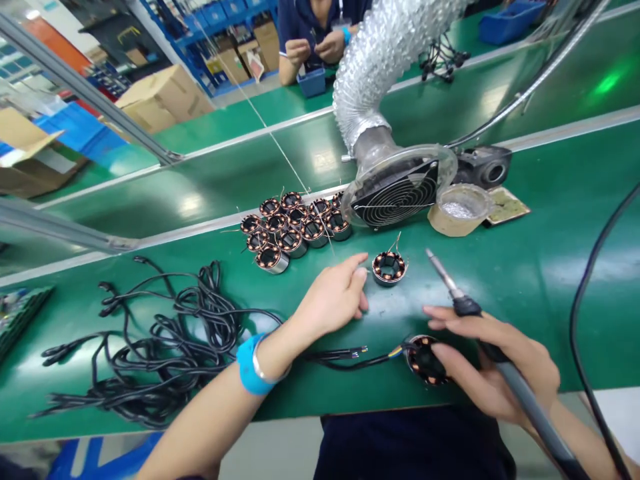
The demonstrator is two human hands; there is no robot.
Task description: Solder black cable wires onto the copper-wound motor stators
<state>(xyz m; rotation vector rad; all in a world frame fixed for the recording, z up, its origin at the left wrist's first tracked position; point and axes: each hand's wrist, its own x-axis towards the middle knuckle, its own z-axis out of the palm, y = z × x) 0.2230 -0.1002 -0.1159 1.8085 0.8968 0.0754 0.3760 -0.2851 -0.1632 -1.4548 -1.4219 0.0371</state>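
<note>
My left hand [333, 293], wearing a blue wristband [251, 363], is held just left of a single copper-wound stator [389, 277]. Its index finger stretches out and nothing shows in its grip. Across my right hand [510, 363] lies a soldering iron [530, 397], its metal tip pointing up and left. The thumb of that hand is at the edge of a second stator [426, 377] near the bench's front edge. A black cable [373, 362] with coloured wires runs into this stator. Further back stands a group of several stators [293, 237].
Tangled black cables [185, 340] cover the bench's left. A fume extractor [395, 193] hangs from a silver duct [360, 80] at the back. Beside it are a round tub [460, 213] and a soldering iron holder [485, 167]. Across the bench, a person [320, 33] works.
</note>
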